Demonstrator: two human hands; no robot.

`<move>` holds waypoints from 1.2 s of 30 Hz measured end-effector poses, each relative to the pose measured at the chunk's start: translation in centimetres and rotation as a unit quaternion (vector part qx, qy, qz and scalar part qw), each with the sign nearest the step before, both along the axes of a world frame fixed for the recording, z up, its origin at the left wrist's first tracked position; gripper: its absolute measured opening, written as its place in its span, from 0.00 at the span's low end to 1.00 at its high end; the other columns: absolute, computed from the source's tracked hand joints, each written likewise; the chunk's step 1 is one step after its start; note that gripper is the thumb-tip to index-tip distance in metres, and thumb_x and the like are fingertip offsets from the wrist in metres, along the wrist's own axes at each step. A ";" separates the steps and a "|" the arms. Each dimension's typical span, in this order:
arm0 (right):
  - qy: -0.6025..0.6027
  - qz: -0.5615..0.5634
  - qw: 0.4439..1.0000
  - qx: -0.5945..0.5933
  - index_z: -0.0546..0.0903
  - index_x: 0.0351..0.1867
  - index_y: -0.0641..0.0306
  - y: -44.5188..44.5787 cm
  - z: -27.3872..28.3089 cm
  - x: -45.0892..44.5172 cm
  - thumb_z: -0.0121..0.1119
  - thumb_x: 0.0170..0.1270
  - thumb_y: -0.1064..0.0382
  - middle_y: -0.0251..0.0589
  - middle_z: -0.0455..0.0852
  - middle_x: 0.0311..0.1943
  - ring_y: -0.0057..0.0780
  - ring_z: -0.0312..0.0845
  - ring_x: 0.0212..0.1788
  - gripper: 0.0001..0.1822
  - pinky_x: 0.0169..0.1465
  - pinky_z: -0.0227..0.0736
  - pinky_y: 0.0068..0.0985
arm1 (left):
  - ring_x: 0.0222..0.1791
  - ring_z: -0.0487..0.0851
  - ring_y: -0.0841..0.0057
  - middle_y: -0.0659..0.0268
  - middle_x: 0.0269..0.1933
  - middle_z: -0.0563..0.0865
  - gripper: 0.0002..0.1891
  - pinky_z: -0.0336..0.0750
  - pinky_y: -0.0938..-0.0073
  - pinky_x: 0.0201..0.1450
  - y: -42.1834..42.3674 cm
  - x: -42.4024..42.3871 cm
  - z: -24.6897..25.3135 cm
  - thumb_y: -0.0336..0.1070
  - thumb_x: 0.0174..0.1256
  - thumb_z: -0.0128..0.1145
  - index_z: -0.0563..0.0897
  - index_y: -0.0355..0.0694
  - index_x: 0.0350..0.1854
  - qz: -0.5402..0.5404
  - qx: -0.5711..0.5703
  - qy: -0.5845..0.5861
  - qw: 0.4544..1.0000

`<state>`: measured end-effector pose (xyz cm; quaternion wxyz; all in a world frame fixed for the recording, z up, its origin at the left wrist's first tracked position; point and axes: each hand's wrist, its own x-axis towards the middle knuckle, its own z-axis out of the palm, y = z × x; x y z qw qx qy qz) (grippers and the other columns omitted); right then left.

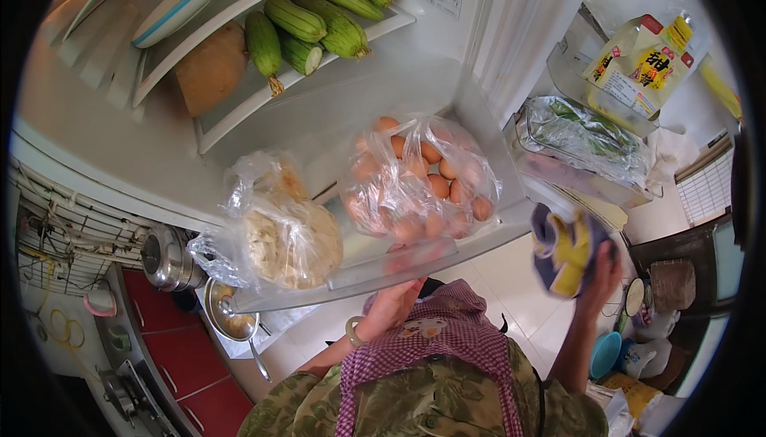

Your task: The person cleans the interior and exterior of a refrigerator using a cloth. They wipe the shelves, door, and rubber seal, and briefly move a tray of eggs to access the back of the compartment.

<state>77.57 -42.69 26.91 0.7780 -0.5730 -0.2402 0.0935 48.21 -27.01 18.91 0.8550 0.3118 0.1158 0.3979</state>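
Note:
Before me is an open refrigerator with its clear plastic drawer (389,269) pulled out. My left hand (398,299) grips the middle of the drawer's front edge, a bangle on its wrist. Inside the drawer lie a clear plastic bag of brown eggs (422,179), on the right, and a clear bag with a pale, rounded food (293,236), on the left. Out to the right of the drawer, my right hand (601,275) holds a bunched yellow and dark purple cloth (565,251), blurred. Its fingers are partly hidden behind the cloth.
Green ridged gourds (329,15) and a large brown item (212,69) rest on the shelf above, with a blue-rimmed plate (182,3) higher up. Door bins (589,188) hold a sauce pouch (643,69) and bagged greens (592,131). A metal pan (230,311) stands below left.

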 end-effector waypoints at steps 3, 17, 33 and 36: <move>0.303 0.207 0.930 0.036 0.75 0.63 0.71 1.2 -10.8 -0.2 0.46 0.76 0.52 0.46 0.83 0.57 0.39 0.80 0.58 0.25 0.63 0.75 0.36 | 0.75 0.65 0.68 0.62 0.71 0.70 0.36 0.54 0.62 0.79 0.0 0.1 0.8 0.36 0.69 0.62 0.57 0.45 0.75 -0.015 0.010 0.008 1.000; 0.466 0.392 0.739 0.287 0.68 0.70 0.62 21.0 -6.9 -8.6 0.48 0.76 0.54 0.44 0.74 0.66 0.42 0.74 0.64 0.26 0.68 0.71 0.40 | 0.66 0.78 0.60 0.56 0.67 0.77 0.31 0.80 0.63 0.56 1.4 -2.5 7.9 0.48 0.67 0.66 0.73 0.39 0.68 -0.102 0.131 0.398 0.902; -0.153 0.522 0.837 0.060 0.80 0.55 0.60 21.5 -11.5 -18.8 0.67 0.59 0.74 0.38 0.82 0.52 0.35 0.81 0.53 0.21 0.57 0.78 0.32 | 0.18 0.76 0.66 0.68 0.19 0.75 0.23 0.67 0.68 0.22 2.2 -5.8 19.0 0.55 0.48 0.73 0.75 0.43 0.19 0.286 0.685 0.610 0.277; 0.180 0.647 0.734 0.100 0.83 0.47 0.60 20.0 -8.1 -26.5 0.69 0.59 0.70 0.38 0.84 0.47 0.32 0.83 0.47 0.14 0.51 0.80 0.34 | 0.19 0.77 0.65 0.67 0.19 0.76 0.22 0.68 0.68 0.23 2.2 -5.5 19.2 0.53 0.47 0.73 0.76 0.43 0.18 0.288 0.679 0.610 0.289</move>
